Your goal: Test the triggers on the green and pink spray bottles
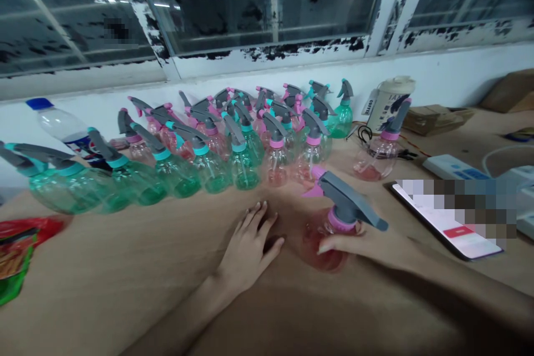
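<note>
My right hand (354,242) is wrapped round a pink spray bottle (325,253) with a grey trigger head and a pink collar. The thumb lies across its front; the other fingers are mostly hidden behind it. To the left, my left hand (250,245) rests on the wooden table (146,267), palm down and fingers apart, holding nothing. Beyond both hands stand several spray bottles, among them a green one (245,169) and a pink one (276,164), with grey heads and teal or pink collars. Another pink spray bottle (377,156) stands apart at the right.
A lit phone (442,222) lies at the right, near white power strips (456,169) and cables. Behind are a white cup (390,103) and cardboard boxes (436,118). At the left are a blue-capped drink bottle (62,125) and a red-green packet (20,256). Windows line the wall.
</note>
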### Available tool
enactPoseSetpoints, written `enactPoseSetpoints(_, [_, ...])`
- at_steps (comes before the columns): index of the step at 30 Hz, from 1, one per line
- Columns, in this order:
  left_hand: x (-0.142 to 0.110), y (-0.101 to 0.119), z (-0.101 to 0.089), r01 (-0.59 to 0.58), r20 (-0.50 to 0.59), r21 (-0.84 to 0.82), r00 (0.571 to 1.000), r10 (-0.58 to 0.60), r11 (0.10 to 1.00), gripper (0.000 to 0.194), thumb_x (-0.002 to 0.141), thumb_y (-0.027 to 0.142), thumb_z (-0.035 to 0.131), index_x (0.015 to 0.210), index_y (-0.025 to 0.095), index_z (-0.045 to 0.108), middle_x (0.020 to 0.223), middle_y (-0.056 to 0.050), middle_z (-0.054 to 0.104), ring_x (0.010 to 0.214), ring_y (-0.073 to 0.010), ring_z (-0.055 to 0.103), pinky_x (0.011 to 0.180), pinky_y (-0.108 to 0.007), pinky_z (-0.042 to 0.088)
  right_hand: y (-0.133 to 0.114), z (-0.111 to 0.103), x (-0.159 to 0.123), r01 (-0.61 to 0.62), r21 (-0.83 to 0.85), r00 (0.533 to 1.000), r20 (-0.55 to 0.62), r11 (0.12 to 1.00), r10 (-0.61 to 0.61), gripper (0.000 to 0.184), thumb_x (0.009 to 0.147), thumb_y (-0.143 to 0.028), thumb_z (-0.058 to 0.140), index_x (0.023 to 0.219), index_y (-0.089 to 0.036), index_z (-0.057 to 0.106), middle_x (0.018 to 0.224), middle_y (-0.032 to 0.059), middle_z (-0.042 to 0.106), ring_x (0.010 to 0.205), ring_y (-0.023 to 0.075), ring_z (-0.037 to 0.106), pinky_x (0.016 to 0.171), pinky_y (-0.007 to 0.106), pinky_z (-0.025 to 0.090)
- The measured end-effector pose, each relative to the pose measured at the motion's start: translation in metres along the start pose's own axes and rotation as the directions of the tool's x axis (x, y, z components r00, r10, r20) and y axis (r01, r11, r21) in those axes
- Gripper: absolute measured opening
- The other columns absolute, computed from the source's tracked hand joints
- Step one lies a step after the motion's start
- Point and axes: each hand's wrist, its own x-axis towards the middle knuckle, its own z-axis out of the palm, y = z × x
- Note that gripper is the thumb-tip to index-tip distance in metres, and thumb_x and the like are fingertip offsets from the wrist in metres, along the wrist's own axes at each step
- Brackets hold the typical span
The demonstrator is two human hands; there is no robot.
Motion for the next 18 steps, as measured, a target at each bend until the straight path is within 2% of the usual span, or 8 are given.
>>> enactPoseSetpoints(2, [0.0,0.0,0.001,0.004,-0.002,0.003,1.0,-0.004,1.0,0.046,0.092,0.041,0.045,0.128,0.013,0.05,0.143,-0.017,0.039,0.131,-0.0306,0.037,0.104,-0.05,0.035,-0.002,-0.004,-0.005,-0.013,-0.008,1.0,-0.01,1.0,0.013,0.056,0.064,-0.039,0.077,0.114,-0.028,0.057,0.105,0.0034,0.068,0.091,0.0244,0.064,0.08,0.039,0.054])
enactPoseSetpoints(4, [0.0,0.0,0.002,0.006,-0.002,0.001,1.0,-0.006,1.0,0.047,0.092,0.042,0.044,0.129,0.013,0.049,0.143,-0.017,0.039,0.131,-0.0305,0.037,0.104,-0.05,0.035,-0.006,-0.01,-0.009,-0.043,-0.033,0.999,-0.024,0.999,0.042,0.063,0.066,-0.041,0.076,0.122,-0.028,0.05,0.109,0.0048,0.066,0.095,0.0258,0.064,0.082,0.041,0.053])
enactPoseSetpoints(8, [0.0,-0.001,0.003,0.001,-0.012,0.002,1.0,-0.001,1.0,0.047,0.092,0.042,0.045,0.128,0.013,0.05,0.141,-0.017,0.041,0.13,-0.0308,0.037,0.104,-0.049,0.035,-0.015,-0.016,-0.012,-0.06,-0.094,0.998,-0.035,0.994,0.057,0.061,0.066,-0.041,0.075,0.12,-0.028,0.051,0.103,0.0054,0.068,0.092,0.0268,0.065,0.078,0.042,0.054])
enactPoseSetpoints(11, [0.0,-0.001,0.004,-0.011,-0.03,0.015,0.999,0.012,1.0,0.046,0.092,0.04,0.046,0.128,0.012,0.05,0.141,-0.018,0.041,0.13,-0.0313,0.039,0.104,-0.05,0.035,-0.021,-0.013,-0.005,-0.046,-0.036,0.999,-0.005,0.998,0.046,0.063,0.066,-0.04,0.075,0.123,-0.026,0.05,0.11,0.007,0.065,0.099,0.0269,0.063,0.085,0.042,0.052])
enactPoseSetpoints(14, [0.0,-0.002,0.002,-0.014,-0.037,0.022,0.999,0.015,1.0,0.045,0.092,0.039,0.047,0.128,0.012,0.05,0.14,-0.018,0.042,0.129,-0.0312,0.039,0.103,-0.049,0.036,-0.022,-0.007,0.006,-0.021,0.052,0.999,-0.033,0.998,0.023,0.062,0.069,-0.04,0.073,0.125,-0.025,0.049,0.116,0.007,0.061,0.102,0.0259,0.06,0.087,0.041,0.05])
enactPoseSetpoints(18, [0.0,-0.002,0.001,-0.011,-0.029,0.014,0.999,0.012,1.0,0.044,0.092,0.039,0.047,0.125,0.012,0.051,0.14,-0.018,0.042,0.13,-0.03,0.039,0.105,-0.048,0.035,-0.02,0.001,0.016,-0.029,0.102,1.0,-0.003,0.994,0.029,0.034,0.077,-0.041,0.065,0.107,-0.026,0.058,0.082,-0.0001,0.064,0.073,0.0195,0.062,0.068,0.035,0.053])
